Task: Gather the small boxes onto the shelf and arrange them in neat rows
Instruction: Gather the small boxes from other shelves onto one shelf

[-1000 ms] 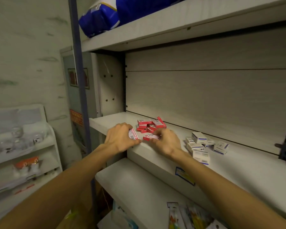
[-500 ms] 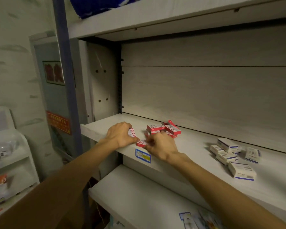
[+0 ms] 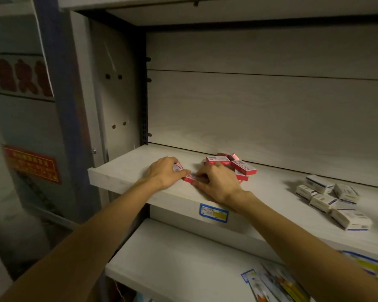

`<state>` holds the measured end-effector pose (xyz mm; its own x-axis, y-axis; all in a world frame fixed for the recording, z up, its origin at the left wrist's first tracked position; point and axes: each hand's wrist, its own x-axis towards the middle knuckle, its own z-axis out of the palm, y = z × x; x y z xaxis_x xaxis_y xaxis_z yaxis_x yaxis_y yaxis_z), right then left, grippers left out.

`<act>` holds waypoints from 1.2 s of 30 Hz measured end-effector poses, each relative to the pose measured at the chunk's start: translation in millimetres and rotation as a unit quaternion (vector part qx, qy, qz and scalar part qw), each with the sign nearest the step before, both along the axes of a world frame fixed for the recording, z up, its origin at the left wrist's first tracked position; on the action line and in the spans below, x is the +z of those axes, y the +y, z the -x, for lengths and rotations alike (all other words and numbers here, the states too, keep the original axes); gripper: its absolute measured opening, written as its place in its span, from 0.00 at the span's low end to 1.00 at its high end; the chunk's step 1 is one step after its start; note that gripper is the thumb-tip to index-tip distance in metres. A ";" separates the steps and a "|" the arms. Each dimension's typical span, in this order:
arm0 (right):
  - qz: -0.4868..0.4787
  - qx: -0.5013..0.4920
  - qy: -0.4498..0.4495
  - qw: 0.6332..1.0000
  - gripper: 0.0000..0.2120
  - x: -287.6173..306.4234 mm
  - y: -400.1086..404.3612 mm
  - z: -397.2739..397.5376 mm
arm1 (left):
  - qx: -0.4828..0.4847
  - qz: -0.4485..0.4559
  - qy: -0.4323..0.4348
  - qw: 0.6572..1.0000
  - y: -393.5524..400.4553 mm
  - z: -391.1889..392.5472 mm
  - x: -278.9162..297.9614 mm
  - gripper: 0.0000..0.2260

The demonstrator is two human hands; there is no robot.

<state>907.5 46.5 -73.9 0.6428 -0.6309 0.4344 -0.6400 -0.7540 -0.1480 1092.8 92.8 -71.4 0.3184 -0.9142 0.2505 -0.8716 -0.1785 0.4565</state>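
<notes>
Both hands rest on the pale wooden shelf (image 3: 127, 168) near its left end. My left hand (image 3: 163, 172) grips a small red-and-white box (image 3: 178, 166), its fingers curled over it. Touching its fingertips, my right hand (image 3: 216, 182) pinches another small red box (image 3: 189, 178) that lies flat on the shelf. Just behind my right hand sits a loose pile of red boxes (image 3: 238, 165), some tilted on others. Several white boxes with blue stripes (image 3: 330, 199) lie scattered further right on the same shelf.
A blue-and-yellow price label (image 3: 213, 213) is stuck on the shelf's front edge. The lower shelf (image 3: 183, 258) carries flat packets (image 3: 275, 284) at the right. A blue upright post (image 3: 50, 62) and red signs (image 3: 32, 164) stand at the left.
The view has swung left and down, so the boxes sit more to the right in frame. Both hands have stayed together on the red boxes by the shelf's front edge.
</notes>
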 end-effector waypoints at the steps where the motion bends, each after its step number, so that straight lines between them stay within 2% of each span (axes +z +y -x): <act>1: -0.009 -0.002 -0.004 1.000 0.15 -0.1 -0.6 -1.9 | -0.001 -0.002 0.000 1.000 -2.3 -1.0 -0.5 0.26; 7: -0.050 -0.003 0.002 0.999 0.15 1.1 -2.7 -2.4 | -0.051 -0.035 -0.022 0.998 -3.1 -3.1 -0.3 0.28; 11: -0.060 0.009 -0.008 0.998 0.14 3.1 5.8 14.1 | -0.046 -0.077 -0.059 0.994 7.7 2.4 -0.5 0.32; 17: 0.000 0.007 -0.025 1.000 0.20 13.4 25.9 53.6 | -0.033 -0.062 -0.154 0.985 29.6 32.2 12.8 0.32; 21: 0.049 -0.006 0.004 0.999 0.24 28.3 51.5 88.2 | -0.020 -0.053 -0.212 0.976 52.5 68.4 25.8 0.33; 25: 0.077 -0.038 0.056 0.995 0.32 34.3 87.6 147.4 | -0.024 -0.014 -0.243 0.970 86.1 122.6 35.0 0.33; 28: 0.115 -0.062 0.068 0.989 0.34 39.8 109.4 206.6 | -0.044 0.011 -0.253 0.966 113.0 179.6 42.1 0.33; 31: 0.153 -0.083 0.049 0.983 0.33 49.7 134.6 276.0 | -0.067 0.039 -0.263 0.962 134.0 245.7 48.2 0.33; 36: 0.212 -0.098 -0.038 0.972 0.26 54.8 190.1 403.0 | -0.132 0.104 -0.285 0.944 161.1 374.0 51.7 0.32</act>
